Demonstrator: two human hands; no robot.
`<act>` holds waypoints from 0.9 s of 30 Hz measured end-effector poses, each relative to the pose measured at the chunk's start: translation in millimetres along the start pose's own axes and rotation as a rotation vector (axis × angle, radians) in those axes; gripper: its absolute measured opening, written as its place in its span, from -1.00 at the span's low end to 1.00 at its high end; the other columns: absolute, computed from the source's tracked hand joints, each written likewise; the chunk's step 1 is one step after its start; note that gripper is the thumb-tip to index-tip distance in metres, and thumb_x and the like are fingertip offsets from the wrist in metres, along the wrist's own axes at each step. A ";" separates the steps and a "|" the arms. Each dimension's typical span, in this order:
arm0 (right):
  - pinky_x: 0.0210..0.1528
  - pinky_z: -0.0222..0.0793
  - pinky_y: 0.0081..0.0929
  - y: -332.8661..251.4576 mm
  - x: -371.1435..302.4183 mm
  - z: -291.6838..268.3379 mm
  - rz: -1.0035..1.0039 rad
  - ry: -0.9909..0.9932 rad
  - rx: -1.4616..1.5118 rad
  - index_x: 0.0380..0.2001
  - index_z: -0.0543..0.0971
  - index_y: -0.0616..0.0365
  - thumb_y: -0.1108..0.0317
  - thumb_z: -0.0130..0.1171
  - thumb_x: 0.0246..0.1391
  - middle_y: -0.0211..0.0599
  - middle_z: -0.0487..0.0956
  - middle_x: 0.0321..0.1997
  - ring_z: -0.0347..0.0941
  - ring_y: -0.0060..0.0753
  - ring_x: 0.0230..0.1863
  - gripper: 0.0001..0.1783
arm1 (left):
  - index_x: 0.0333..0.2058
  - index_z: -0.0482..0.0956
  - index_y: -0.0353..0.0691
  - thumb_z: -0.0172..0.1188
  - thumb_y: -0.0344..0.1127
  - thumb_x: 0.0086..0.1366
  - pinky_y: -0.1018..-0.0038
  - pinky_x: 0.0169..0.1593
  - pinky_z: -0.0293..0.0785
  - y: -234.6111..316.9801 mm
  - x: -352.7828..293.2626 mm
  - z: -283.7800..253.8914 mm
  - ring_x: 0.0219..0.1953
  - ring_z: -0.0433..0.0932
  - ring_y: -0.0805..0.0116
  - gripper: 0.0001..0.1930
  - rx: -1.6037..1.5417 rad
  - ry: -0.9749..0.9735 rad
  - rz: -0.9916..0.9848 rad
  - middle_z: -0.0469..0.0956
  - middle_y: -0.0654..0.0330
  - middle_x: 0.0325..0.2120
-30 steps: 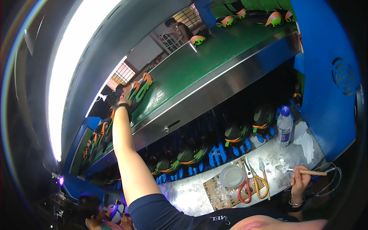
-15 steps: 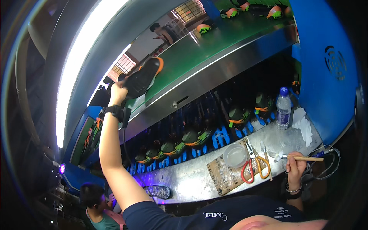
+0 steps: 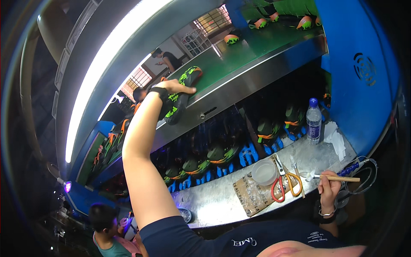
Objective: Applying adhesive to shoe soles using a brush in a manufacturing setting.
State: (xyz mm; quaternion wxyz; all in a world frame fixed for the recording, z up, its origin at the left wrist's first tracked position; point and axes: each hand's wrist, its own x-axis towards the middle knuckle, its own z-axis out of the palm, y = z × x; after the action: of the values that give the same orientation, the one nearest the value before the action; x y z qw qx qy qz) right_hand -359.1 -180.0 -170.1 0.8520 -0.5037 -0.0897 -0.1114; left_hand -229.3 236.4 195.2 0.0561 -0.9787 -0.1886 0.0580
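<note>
Left hand (image 3: 173,88) is raised, fingers closed over a black shoe with green and orange markings (image 3: 180,96), which lies on the green conveyor belt (image 3: 239,58) under the palm. Right hand (image 3: 329,190) is low, fist closed round a wooden-handled brush (image 3: 332,177). Just left of it: orange-handled scissors (image 3: 284,184), round clear plastic cup (image 3: 264,172).

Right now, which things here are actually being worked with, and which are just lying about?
In hand:
left hand on black shoe with green markings
right hand holding wooden-handled brush

Lying about:
orange-handled scissors
clear plastic water bottle
round clear dish
</note>
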 end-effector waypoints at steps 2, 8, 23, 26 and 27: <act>-0.74 0.00 -0.82 -1.4 -6.8 -0.4 -0.008 0.040 0.001 -0.37 0.38 0.30 0.46 0.00 0.00 -0.44 0.30 -0.66 0.10 -0.76 -0.76 -0.87 | -0.10 0.30 -0.49 0.23 0.23 -0.25 0.34 -0.10 0.31 3.9 2.9 -3.7 -0.11 0.38 0.11 -0.11 0.071 -0.012 -0.008 0.39 -0.11 -0.18; -0.76 -0.02 -0.80 1.3 -4.1 8.0 0.042 -0.019 -0.095 -0.40 0.40 0.28 0.51 0.00 -0.02 -0.45 0.31 -0.67 0.12 -0.77 -0.77 -0.92 | -0.13 0.29 -0.43 0.29 -0.08 -0.18 0.57 -0.32 0.34 -31.7 -56.0 8.9 -0.38 0.43 0.36 -0.31 -0.656 0.381 0.170 0.44 0.15 -0.41; -0.50 0.19 -0.79 74.5 54.2 106.7 0.032 -0.618 -0.591 -0.40 0.47 0.24 0.43 0.10 -0.06 -0.51 0.42 -0.53 0.26 -0.78 -0.53 -0.87 | -0.04 0.19 -0.42 -0.24 0.34 0.08 0.39 -0.57 0.48 -13.8 -227.5 307.4 -0.55 0.49 0.16 -0.18 -2.539 -0.432 0.009 0.39 -0.20 -0.31; -0.53 0.17 -0.75 86.1 57.3 111.9 0.032 -0.676 -0.722 -0.43 0.47 0.26 0.40 0.09 -0.05 -0.49 0.43 -0.54 0.24 -0.77 -0.55 -0.86 | -0.02 0.15 -0.46 -0.29 0.35 0.09 0.40 -0.64 0.48 -15.6 -228.5 361.6 -0.57 0.50 0.13 -0.15 -2.574 -0.643 0.123 0.38 -0.24 -0.32; -0.53 0.17 -0.75 89.0 57.9 113.3 0.030 -0.685 -0.758 -0.43 0.47 0.26 0.40 0.09 -0.06 -0.49 0.42 -0.54 0.24 -0.77 -0.55 -0.86 | -0.01 0.12 -0.46 -0.29 0.33 0.10 0.41 -0.64 0.49 -18.1 -230.7 375.1 -0.54 0.51 0.10 -0.16 -2.609 -0.670 0.125 0.37 -0.28 -0.32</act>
State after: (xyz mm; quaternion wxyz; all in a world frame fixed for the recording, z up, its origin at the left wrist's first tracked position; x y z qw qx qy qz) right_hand -283.2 -44.7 -175.4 0.5324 -0.7862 -0.3100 0.0478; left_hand -499.1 199.4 -151.3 -0.9596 -0.2631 -0.0658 0.0746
